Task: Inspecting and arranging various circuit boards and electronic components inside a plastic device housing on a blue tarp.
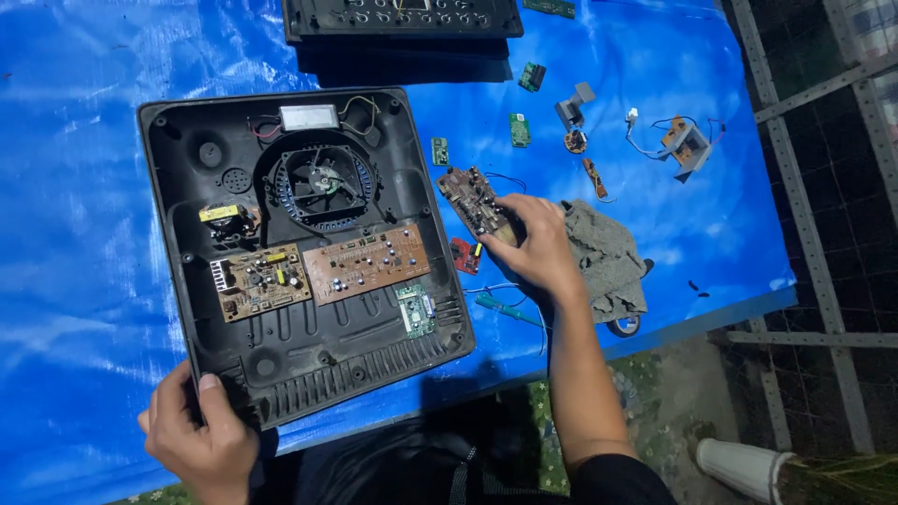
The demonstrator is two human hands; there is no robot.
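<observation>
Fingers of your right hand (538,245) are curled around a brown circuit board (475,200), pinching its near end while it lies just off the right edge of the black appliance shell (281,369). Hold that board by its edges — keep your fingertips off the little parts on top, and lift it flat so its thin wires don't tug.

Your left hand (199,438) grips the near left corner of the shell, thumb on top, fingers tucked under. Keep that grip firm, so the shell does not slide on the blue tarp (75,234).

Inside the shell sit a round fan (325,182), two brown boards (323,271) side by side, and a small green board (415,310). Try not to bump them.

Close to your right hand lie a small red board (464,254), a teal screwdriver (508,310) and a grey rag (606,257) — watch your wrist near them. Farther back, tiny green boards (520,129) and loose wired parts (686,142) are spread on the tarp, well apart from your hands.
</observation>
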